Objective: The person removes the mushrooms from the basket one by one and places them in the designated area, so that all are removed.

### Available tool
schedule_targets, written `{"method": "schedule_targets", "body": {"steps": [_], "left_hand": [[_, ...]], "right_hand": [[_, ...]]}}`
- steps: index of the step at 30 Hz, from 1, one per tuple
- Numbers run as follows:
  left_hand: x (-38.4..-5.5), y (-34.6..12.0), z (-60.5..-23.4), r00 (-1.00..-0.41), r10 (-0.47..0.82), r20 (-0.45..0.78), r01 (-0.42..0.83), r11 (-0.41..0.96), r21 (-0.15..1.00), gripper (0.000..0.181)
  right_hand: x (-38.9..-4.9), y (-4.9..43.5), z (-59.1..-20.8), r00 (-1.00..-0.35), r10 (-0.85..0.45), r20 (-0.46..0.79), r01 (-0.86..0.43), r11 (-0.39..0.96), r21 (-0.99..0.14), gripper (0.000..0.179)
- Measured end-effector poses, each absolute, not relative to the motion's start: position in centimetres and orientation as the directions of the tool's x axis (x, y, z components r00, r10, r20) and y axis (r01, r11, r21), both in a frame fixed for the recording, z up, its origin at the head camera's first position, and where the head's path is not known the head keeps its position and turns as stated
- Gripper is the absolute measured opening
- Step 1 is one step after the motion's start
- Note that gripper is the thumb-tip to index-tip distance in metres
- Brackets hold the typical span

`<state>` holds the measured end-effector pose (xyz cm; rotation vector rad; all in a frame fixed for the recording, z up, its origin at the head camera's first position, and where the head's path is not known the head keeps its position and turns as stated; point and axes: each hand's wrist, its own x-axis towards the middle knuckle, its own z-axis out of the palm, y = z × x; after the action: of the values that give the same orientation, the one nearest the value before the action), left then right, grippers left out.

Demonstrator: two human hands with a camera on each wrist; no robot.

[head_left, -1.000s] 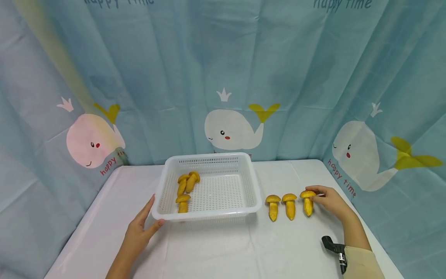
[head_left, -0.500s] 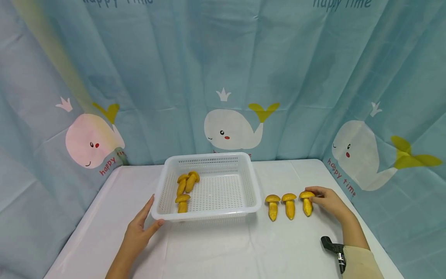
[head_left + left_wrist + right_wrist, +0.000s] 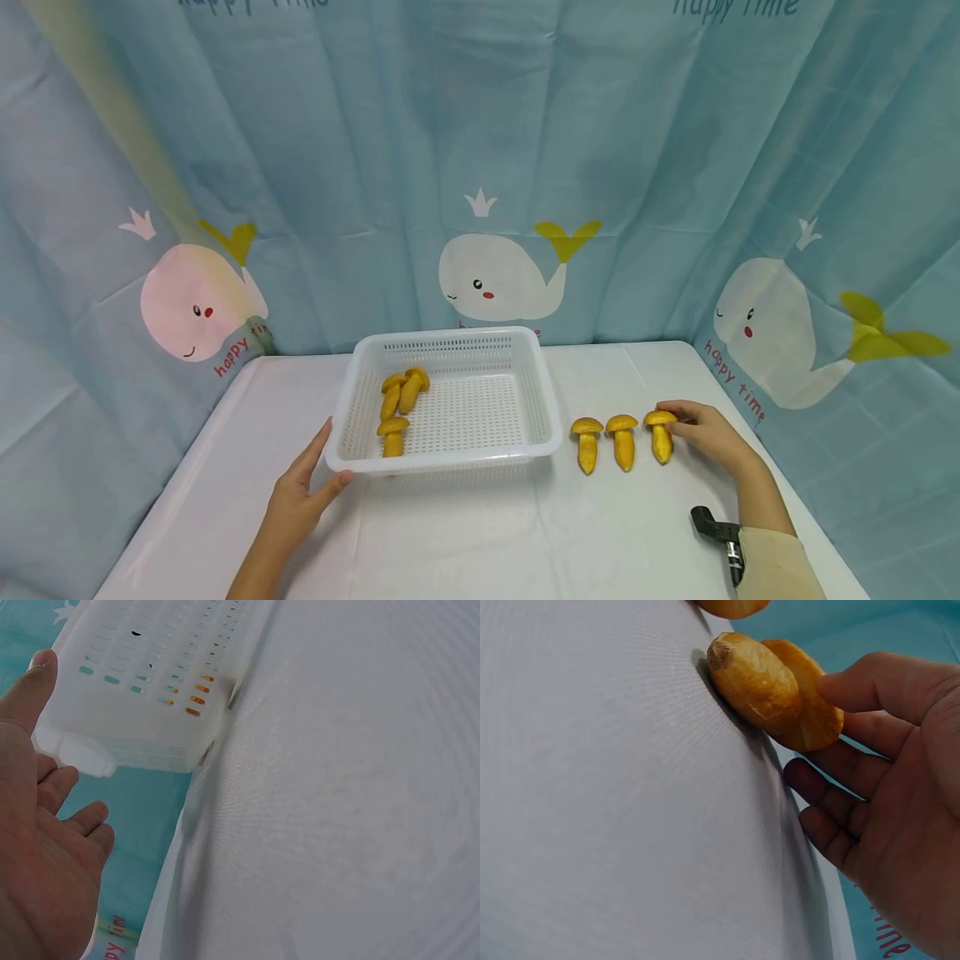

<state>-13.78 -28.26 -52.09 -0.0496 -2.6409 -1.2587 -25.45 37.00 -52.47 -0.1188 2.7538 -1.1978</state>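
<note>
A white perforated plastic basket (image 3: 480, 460) stands on the table with three yellow toy mushrooms (image 3: 393, 437) inside at its left. My left hand (image 3: 295, 500) is at the basket's front left corner, index finger along the left rim and thumb at the front rim. The left wrist view shows its other fingers loosely bent below the rim (image 3: 86, 755). To the right of the basket, two mushrooms (image 3: 624, 450) lie side by side, caps toward the back. Farther right, my right hand (image 3: 705, 432) pinches a third mushroom (image 3: 662, 443) by its cap, thumb in front, fingers behind (image 3: 862, 772).
A white cloth covers the table (image 3: 450, 542). Blue curtains (image 3: 360, 183) printed with whales close in the back and both sides. A black device (image 3: 723, 533) sits at my right wrist, by the beige sleeve (image 3: 776, 567).
My right hand and the mushroom it pinches have shifted very slightly left. The left hand, the basket and the other mushrooms look the same.
</note>
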Motion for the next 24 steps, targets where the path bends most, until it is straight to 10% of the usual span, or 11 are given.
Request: {"method": "schedule_targets", "body": {"steps": [24], "left_hand": [[-13.9,-28.1,-52.0,-0.971,-0.071,0.226,0.131,0.637,0.76,0.091]], "right_hand": [[-24.6,36.9,-48.8,-0.99,-0.133,0.035,-0.118,0.685,-0.719,0.05]]}}
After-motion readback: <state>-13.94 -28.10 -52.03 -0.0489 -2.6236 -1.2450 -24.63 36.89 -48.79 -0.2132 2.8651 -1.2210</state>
